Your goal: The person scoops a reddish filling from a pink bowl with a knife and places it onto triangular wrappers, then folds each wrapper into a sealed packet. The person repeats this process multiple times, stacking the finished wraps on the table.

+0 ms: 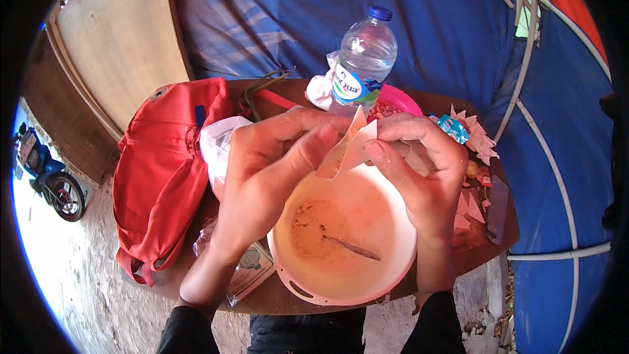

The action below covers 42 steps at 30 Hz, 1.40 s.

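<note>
A small folded sheet, pale and thin like a pastry wrapper (354, 152), is held up between my two hands, with some orange-brown filling showing inside its fold. My left hand (278, 157) pinches its left side between thumb and fingers. On the other side, the thumb and fingertips of my right hand (422, 164) grip its right edge. Below both hands stands a large white bowl (407, 249). A metal spoon (354, 247) lies in it, its head in a patch of brownish paste. Part of the bowl's far rim is hidden behind my hands.
A water bottle (368, 49) stands behind my hands beside a pink bowl (405, 99) of reddish bits. The red bag (164, 164) lies at the left, near a white plastic bag (219, 144). Pale cut sheets (468, 210) and a knife-like blade (498, 210) lie right.
</note>
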Motion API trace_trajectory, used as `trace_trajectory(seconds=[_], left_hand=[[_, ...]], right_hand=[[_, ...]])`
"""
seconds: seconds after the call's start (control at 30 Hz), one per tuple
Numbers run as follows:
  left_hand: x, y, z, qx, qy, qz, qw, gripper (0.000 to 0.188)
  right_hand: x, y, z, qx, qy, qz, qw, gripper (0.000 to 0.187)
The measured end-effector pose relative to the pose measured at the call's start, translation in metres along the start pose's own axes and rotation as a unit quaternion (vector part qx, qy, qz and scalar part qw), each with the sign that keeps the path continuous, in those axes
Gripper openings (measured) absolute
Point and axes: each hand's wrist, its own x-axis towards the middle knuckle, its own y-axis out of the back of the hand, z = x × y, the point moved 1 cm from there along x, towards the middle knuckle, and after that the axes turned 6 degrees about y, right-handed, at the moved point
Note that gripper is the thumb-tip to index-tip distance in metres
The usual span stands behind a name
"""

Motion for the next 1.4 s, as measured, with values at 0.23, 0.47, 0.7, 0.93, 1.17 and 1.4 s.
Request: trace_trajectory(seconds=[0.23, 0.47, 0.7, 0.93, 1.17, 1.4], left_hand=[[0.005, 0.006, -0.001, 0.021, -0.045, -0.001, 0.999, 0.017], [0.005, 0.007, -0.002, 0.045, -0.031, -0.006, 0.998, 0.014], [0.005, 0.006, -0.004, 0.073, -0.037, 0.0, 0.997, 0.013], [0.006, 0.004, -0.006, 0.062, -0.031, 0.001, 0.998, 0.014], [0.01, -0.002, -0.011, 0.121, -0.074, -0.012, 0.99, 0.03], [0.011, -0.002, -0.013, 0.218, -0.116, 0.005, 0.969, 0.047]], right_hand=[[0.0, -0.001, 0.002, -0.005, 0.0, -0.049, 0.999, 0.009], [-0.004, 0.0, 0.0, -0.027, -0.029, -0.032, 0.999, 0.009], [-0.002, 0.0, -0.001, -0.055, -0.01, -0.033, 0.998, 0.01], [-0.005, 0.0, -0.002, -0.032, -0.067, -0.018, 0.997, 0.013], [0.001, 0.005, 0.002, -0.041, -0.037, -0.023, 0.998, 0.024], [0.006, 0.016, 0.006, -0.076, -0.026, -0.1, 0.992, 0.017]])
